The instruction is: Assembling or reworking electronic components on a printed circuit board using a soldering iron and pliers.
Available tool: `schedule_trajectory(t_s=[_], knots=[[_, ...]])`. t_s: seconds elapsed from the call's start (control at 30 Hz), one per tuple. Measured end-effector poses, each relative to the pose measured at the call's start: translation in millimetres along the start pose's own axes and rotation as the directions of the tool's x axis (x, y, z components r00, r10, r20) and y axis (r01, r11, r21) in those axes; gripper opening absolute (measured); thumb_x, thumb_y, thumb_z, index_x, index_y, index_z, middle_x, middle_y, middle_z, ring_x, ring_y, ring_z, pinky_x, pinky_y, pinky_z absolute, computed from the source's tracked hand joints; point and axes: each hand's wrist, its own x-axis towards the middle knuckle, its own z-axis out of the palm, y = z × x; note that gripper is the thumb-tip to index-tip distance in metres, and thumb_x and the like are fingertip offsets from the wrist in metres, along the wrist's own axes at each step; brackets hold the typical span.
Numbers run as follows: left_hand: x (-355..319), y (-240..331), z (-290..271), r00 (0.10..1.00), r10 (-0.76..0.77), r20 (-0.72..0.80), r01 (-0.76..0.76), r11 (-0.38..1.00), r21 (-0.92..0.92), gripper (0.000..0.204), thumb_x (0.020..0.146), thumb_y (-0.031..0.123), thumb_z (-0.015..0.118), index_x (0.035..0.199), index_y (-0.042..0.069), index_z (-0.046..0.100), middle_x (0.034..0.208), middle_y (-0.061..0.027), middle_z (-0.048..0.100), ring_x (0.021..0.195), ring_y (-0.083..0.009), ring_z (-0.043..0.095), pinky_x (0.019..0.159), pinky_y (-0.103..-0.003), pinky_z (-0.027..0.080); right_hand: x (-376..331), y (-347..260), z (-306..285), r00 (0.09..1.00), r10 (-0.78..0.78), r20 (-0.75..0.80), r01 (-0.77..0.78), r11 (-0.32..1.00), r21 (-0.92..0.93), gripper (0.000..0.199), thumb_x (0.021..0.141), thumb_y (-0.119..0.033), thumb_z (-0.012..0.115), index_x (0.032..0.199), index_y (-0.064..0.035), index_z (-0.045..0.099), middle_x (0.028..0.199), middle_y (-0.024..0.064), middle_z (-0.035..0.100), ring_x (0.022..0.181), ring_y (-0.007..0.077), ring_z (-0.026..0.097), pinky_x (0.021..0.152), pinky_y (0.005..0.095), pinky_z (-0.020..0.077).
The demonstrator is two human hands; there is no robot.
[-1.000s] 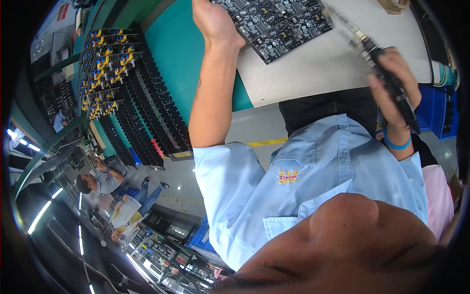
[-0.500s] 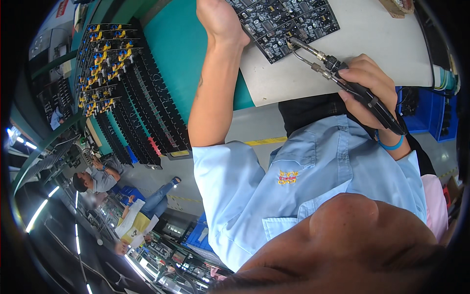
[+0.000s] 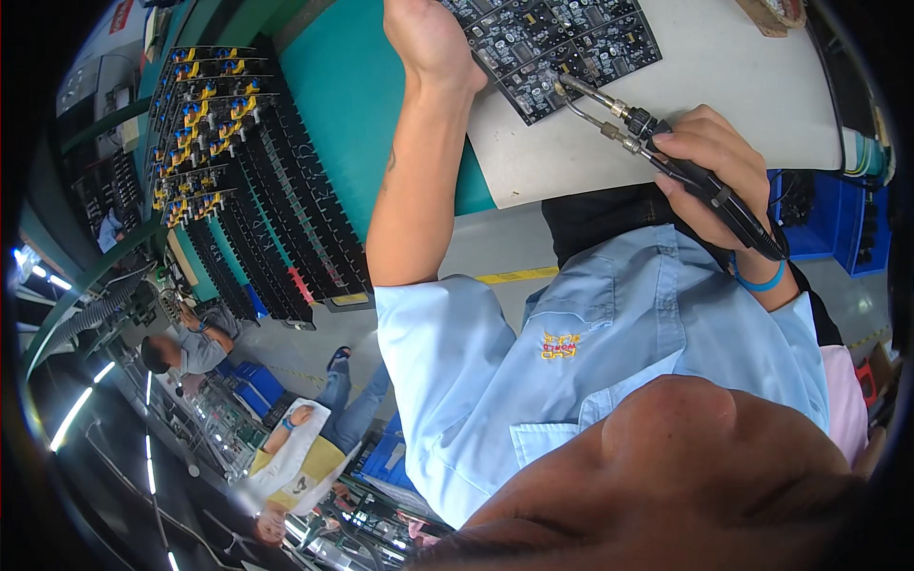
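A dark panel of printed circuit boards (image 3: 595, 43) lies on a pale sheet at the top of the view. My right hand (image 3: 719, 162) is closed around the black handle of a soldering iron (image 3: 703, 181) that has a thin metal feed tube running alongside it. Iron and tube converge at the panel's near part, by some small components; contact cannot be made out for certain. At the panel's left edge is my left hand (image 3: 428, 48), palm side partly showing. Its fingers are cut off by the upper border, so their pose is hidden.
Under the pale sheet (image 3: 762, 95) lies a green mat (image 3: 333, 76). Black slotted racks (image 3: 276, 200) hold boards with yellow and blue parts on the left. A blue bin (image 3: 819, 228) is at the right. Two other people (image 3: 309, 462) are in the background.
The soldering iron's tip has shifted very slightly left over the panel. In the background, a person carrying white sheets has moved rightward. My left hand stays nearly where it was.
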Motion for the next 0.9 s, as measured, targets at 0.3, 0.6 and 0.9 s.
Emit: schedule_trajectory(t_s=[0.3,0.6,0.9], knots=[[-1.6,1.1,2.1,0.999,-0.037,-0.007,0.037,0.999,-0.001,0.035,0.102,0.033,0.042,0.105,0.004,0.061,0.097,-0.0072,0.060,0.085,-0.0180,0.059,0.081,-0.031,0.049,2.8,-3.5,-7.8,1.000,-0.008,0.029,0.009,1.000,-0.015,0.044,0.067,0.008,0.070,0.110,0.0027,0.069,0.087,0.0113,0.066,0.076,0.0215,0.057,0.072,0.0302,0.0480],[-4.0,2.2,6.5,0.996,-0.086,-0.010,0.086,0.996,-0.007,0.034,0.103,0.032,0.041,0.106,0.004,0.061,0.099,-0.0074,0.060,0.086,-0.0180,0.059,0.082,-0.031,0.049,-27.5,19.0,-66.6,0.832,-0.021,-0.554,-0.231,0.895,-0.381,0.046,0.079,-0.004,0.077,0.123,0.0017,0.064,0.103,0.0164,0.071,0.089,0.0230,0.067,0.081,0.0295,0.0537],[-8.0,4.1,4.3,0.996,-0.085,-0.005,0.084,0.995,-0.059,0.034,0.103,0.032,0.041,0.106,0.004,0.060,0.098,-0.0075,0.060,0.086,-0.0181,0.059,0.082,-0.031,0.049,-22.0,17.7,-49.9,0.852,-0.045,-0.521,-0.128,0.948,-0.291,0.045,0.078,0.000,0.076,0.121,0.0016,0.064,0.104,0.0171,0.071,0.089,0.0234,0.067,0.082,0.0316,0.0536]])
